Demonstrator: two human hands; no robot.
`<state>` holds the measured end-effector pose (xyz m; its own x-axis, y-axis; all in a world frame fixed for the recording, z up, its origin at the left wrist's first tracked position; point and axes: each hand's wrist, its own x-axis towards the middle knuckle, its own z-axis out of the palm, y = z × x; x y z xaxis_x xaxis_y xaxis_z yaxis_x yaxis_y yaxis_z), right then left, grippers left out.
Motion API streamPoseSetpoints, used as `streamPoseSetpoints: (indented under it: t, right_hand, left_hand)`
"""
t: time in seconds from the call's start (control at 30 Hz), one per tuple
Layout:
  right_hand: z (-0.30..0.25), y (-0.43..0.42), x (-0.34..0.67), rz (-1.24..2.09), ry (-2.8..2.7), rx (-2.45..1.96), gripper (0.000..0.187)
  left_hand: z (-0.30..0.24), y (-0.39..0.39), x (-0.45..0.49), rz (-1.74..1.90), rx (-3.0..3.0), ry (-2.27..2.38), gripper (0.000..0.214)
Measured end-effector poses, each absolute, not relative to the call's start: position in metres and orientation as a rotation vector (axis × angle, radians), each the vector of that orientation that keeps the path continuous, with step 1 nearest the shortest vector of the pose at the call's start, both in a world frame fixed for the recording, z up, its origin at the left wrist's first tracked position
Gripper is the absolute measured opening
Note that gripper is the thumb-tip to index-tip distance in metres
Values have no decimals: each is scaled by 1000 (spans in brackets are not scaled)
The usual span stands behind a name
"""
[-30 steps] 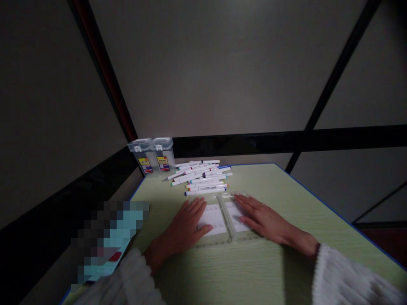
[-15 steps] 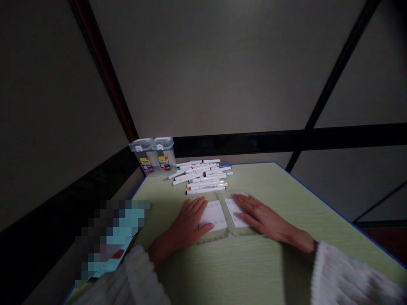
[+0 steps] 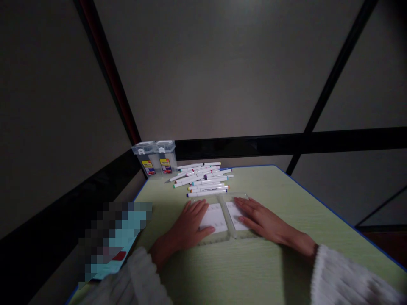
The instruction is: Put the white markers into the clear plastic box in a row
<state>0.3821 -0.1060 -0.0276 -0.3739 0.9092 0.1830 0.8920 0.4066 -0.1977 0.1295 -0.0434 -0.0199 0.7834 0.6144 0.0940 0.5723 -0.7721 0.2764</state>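
Note:
A small clear-covered booklet (image 3: 229,218) lies spread on the table, with a white page in each transparent half. My left hand (image 3: 192,224) rests flat over the left page (image 3: 213,218), its thumb low on the paper and its fingers stretched toward the far edge. On the other side, my right hand (image 3: 259,216) lies flat across the right page (image 3: 234,214), fingers extended. Both palms cover the booklet's outer parts. Just beyond it is a loose pile of white markers (image 3: 206,180) with coloured ends.
Two clear lidded plastic boxes (image 3: 165,159) with yellow labels stand at the table's far left corner. A partly pixelated light-blue item (image 3: 127,237) lies along the left edge. The pale green table (image 3: 254,271) has a blue rim and meets a panelled wall.
Both hands stay flat on the booklet, essentially still. The whole view has shifted slightly, so things sit a little lower and to the right in it.

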Motion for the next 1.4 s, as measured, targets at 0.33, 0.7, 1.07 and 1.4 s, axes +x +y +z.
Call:
streamPoseSetpoints:
  t: [0.33,0.7,1.07,1.4]
  right_hand:
    - [-27,-106,384,49,-2445,-1538,55]
    - [-19,-112,383,64,-2384,-1506,48]
    - [-10,-116,375,-47,-2341,-1426,33]
    - [-13,-116,376,15,-2346,-1436,33]
  left_hand:
    - [-19,-44,129,260,2743,954,61]
    - [-18,-28,128,810,2572,1131,31]
    - [-36,22,122,1110,2264,1368,21]
    - [-39,28,118,975,2261,1392,22]
